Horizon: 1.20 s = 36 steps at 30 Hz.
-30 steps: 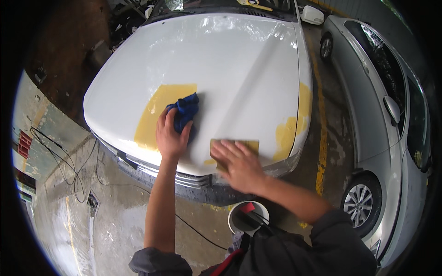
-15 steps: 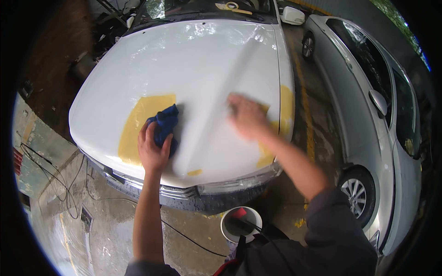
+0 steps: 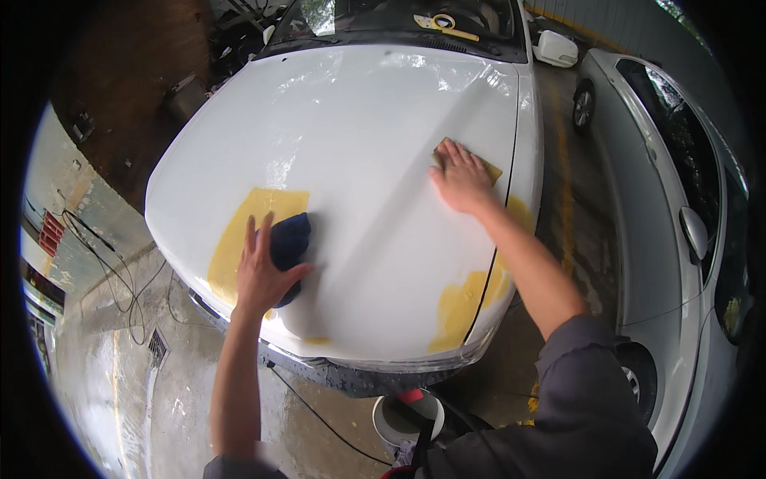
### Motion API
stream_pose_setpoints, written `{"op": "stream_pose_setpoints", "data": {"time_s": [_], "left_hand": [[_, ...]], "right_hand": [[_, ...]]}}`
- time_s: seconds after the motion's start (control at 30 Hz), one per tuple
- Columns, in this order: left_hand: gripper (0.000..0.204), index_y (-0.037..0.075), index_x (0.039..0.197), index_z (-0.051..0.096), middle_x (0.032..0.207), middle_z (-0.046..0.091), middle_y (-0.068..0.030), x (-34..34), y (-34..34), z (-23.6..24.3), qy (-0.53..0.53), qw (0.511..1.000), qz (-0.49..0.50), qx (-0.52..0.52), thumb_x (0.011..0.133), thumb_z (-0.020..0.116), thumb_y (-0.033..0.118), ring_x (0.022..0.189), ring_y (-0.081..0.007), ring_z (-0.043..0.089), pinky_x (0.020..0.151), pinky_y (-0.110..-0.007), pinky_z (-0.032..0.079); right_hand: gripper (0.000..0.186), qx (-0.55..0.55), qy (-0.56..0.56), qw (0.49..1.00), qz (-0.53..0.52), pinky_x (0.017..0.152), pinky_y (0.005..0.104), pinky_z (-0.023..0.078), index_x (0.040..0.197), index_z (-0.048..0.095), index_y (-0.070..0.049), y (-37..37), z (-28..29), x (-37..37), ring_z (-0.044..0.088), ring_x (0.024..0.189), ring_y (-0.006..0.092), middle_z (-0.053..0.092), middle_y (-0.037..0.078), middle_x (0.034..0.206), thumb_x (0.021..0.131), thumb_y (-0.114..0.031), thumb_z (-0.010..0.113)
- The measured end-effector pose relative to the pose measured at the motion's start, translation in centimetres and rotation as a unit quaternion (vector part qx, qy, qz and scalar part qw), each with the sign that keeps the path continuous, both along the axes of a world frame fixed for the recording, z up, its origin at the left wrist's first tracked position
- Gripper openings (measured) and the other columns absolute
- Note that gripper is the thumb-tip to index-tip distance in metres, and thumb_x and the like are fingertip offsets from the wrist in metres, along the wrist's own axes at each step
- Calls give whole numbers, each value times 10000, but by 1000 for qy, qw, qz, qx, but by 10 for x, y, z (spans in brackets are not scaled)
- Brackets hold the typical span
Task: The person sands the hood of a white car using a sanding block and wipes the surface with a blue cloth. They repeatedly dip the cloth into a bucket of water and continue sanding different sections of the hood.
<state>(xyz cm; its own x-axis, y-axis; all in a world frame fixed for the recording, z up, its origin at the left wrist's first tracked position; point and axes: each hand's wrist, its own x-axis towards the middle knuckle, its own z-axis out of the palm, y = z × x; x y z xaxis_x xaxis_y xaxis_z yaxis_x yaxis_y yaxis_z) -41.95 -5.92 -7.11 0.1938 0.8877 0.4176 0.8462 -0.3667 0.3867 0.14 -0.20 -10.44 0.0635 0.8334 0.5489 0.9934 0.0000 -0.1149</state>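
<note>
One blue cloth [image 3: 290, 241] partly hidden behind your spread left hand [image 3: 262, 273], grip unclear; your right hand [image 3: 463, 180], flat, mostly covers yellow-brown sheet [image 3: 492, 170].

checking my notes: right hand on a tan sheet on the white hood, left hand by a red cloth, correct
The cloth isn't red: the head view shows it is blue, by the left hand.

A silver car [image 3: 664, 239] stands on the right, beside a yellow line [image 3: 567, 219]. On the left, black cables [image 3: 89, 229] loop near a drain [image 3: 158, 345]
</note>
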Motion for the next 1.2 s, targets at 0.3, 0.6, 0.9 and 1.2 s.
{"op": "stream_pose_setpoints", "data": {"time_s": [0.3, 0.6, 0.9, 1.2], "left_hand": [[266, 119, 1023, 705, 1013, 716, -113, 130, 77, 49, 120, 989, -29, 85, 824, 774, 282, 994, -354, 692, 824, -469, 579], [243, 138, 991, 691, 934, 746, -80, 230, 90, 125, 148, 972, -103, 152, 811, 754, 289, 886, -325, 737, 767, -459, 598], [284, 122, 1011, 684, 1020, 708, -110, 120, 83, 73, 156, 981, -15, 116, 819, 777, 309, 1004, -329, 701, 855, -468, 576], [578, 138, 1381, 633, 1416, 604, -136, -16, 16, -15, 54, 992, -6, 114, 843, 811, 252, 1342, -399, 541, 1139, -514, 434]], "right_hand": [[569, -118, 28, 982, 145, 1284, 469, 256, 1523, 507, -35, -15, 7, -45, 355, 1553, 299, 440, 170, 1635, 1088, -399, 460], [274, 30, 131, 965, 227, 1108, 520, 417, 1166, 645, -52, -9, 19, -41, 585, 1275, 365, 678, 158, 1197, 970, -242, 629], [549, -126, 41, 977, 167, 1211, 458, 366, 1509, 549, -46, 3, -5, -36, 463, 1481, 292, 495, 116, 1618, 1080, -385, 492], [511, -166, 74, 935, 304, 1285, 440, 278, 1515, 556, -98, -57, -3, -90, 397, 1546, 266, 469, 86, 1654, 1099, -384, 475]]}}
